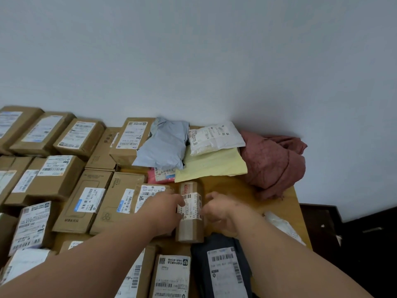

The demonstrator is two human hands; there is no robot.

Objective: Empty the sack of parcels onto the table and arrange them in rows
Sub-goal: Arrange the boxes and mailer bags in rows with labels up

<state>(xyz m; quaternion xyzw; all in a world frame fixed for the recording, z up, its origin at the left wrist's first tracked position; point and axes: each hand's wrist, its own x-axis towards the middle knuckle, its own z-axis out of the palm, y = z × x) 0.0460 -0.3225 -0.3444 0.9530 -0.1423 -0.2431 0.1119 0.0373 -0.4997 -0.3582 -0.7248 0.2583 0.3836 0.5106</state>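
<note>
Left of the left hand: cardboard parcels laid edge to edge in rows, labels up — presumably for easy reading. Between both hands: a narrow taped box standing long-wise on the wooden surface, pinched at its labelled middle by left fingers and by the curled right hand, likely being squared into line. Both forearms stretched forward, converging. Beyond the hands: soft mailers overlapping, not yet ordered. Far right of the right hand: the crumpled reddish sack, slumped — apparently emptied.
</note>
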